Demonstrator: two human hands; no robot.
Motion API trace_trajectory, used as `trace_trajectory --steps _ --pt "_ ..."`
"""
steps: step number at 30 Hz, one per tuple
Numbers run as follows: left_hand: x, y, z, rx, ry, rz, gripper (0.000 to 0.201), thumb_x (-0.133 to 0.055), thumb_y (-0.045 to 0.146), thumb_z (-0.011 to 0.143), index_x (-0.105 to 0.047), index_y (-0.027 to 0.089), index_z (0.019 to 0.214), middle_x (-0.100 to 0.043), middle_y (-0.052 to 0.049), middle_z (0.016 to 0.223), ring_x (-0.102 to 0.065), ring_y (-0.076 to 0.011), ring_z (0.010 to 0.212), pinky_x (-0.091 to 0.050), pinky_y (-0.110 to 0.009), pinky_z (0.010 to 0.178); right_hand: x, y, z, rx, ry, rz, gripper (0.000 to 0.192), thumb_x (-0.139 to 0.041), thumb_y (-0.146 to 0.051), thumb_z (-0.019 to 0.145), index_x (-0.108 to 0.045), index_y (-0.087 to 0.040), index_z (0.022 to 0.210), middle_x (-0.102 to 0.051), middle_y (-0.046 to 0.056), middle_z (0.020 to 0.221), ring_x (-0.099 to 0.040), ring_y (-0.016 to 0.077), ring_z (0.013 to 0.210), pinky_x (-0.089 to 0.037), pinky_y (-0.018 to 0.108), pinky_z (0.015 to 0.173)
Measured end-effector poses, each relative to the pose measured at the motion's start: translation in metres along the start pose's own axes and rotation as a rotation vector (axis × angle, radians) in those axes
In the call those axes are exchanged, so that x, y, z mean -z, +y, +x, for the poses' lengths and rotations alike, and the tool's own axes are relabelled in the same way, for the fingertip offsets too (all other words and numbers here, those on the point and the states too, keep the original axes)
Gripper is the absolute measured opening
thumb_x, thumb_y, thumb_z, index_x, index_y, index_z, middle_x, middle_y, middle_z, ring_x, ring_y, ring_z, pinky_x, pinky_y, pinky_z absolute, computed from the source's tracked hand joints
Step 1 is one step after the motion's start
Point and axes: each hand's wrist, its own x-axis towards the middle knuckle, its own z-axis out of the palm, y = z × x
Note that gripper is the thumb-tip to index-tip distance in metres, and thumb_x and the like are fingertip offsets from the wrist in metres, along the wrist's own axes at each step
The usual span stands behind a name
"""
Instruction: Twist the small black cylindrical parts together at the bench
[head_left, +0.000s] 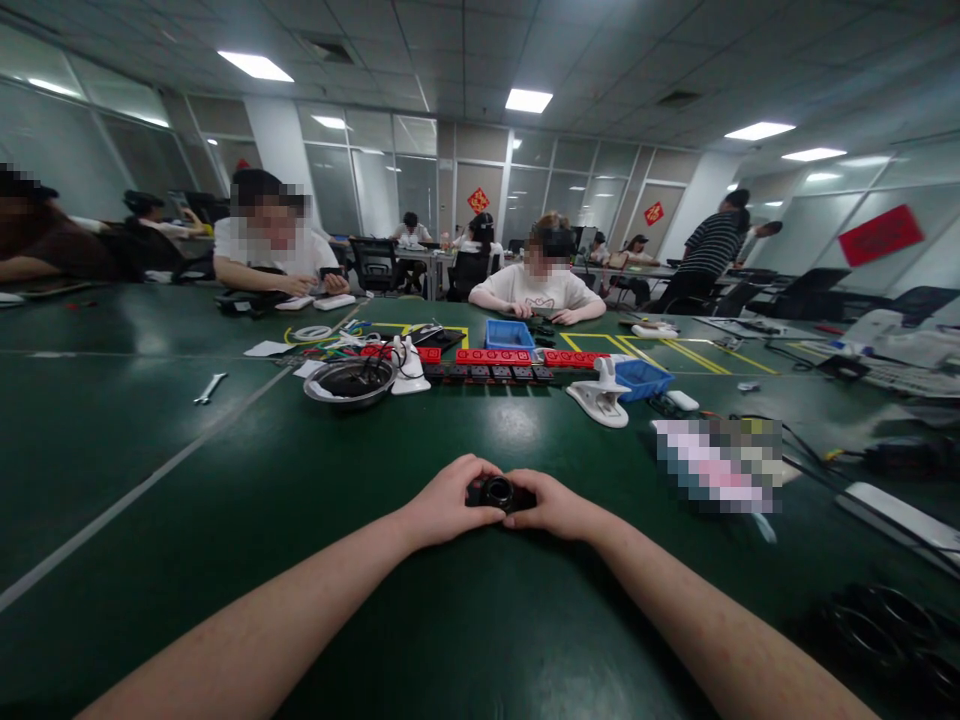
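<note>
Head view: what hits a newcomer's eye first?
Likely the left hand and right hand meeting around a black part with a round opening, at the center of the green table. Next, the row of red strips beyond them, then the wrench lying off to the left.

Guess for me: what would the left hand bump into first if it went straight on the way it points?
The left hand would first meet the black part it holds, then probably the right hand gripping the other side, though depth is hard to judge.
</note>
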Motion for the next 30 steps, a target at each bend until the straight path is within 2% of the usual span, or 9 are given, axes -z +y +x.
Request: trace_trajectory --steps 3,9,16,30 --pt "0.000 0.000 -0.001 -0.021 -0.004 0.022 0.041 -0.064 0.030 0.066 -0.049 0.024 0.103 -0.047 -0.001 0.091 -0.047 -0.0165 0.080 -0.040 -0.027 0.069 0.000 0.003 0.000 -0.013 0.001 -0.039 0.038 -0.066 -0.019 0.063 -0.055 -0.015 0.099 -0.055 0.003 0.091 -0.050 0.0179 0.083 -0.038 0.028 0.074" --pt "-0.001 0.002 0.000 -0.018 -0.007 0.038 0.036 -0.062 0.031 0.067 -0.052 0.024 0.100 -0.047 -0.001 0.086 -0.047 -0.0162 0.078 -0.039 -0.027 0.068 -0.001 0.007 0.000 -0.035 0.015 -0.054 0.033 -0.066 -0.019 0.063 -0.056 -0.015 0.094 -0.055 0.001 0.086 -0.050 0.0168 0.080 -0.039 0.027 0.072" --pt "-0.001 0.000 0.000 -0.011 -0.016 0.018 0.037 -0.063 0.032 0.066 -0.052 0.024 0.101 -0.046 -0.001 0.086 -0.047 -0.0157 0.076 -0.039 -0.026 0.066 0.002 0.000 0.000 -0.047 -0.017 -0.043 0.033 -0.065 -0.018 0.063 -0.056 -0.015 0.094 -0.054 0.002 0.085 -0.050 0.0168 0.079 -0.039 0.027 0.070" --pt "-0.003 0.002 0.003 0.084 0.013 -0.007 0.039 -0.066 0.031 0.060 -0.055 0.022 0.096 -0.047 0.000 0.080 -0.044 -0.0141 0.068 -0.037 -0.024 0.060 0.001 -0.004 0.001 -0.101 0.006 0.066 0.032 -0.067 -0.016 0.058 -0.056 -0.012 0.088 -0.053 0.000 0.078 -0.048 0.0147 0.072 -0.037 0.023 0.063"
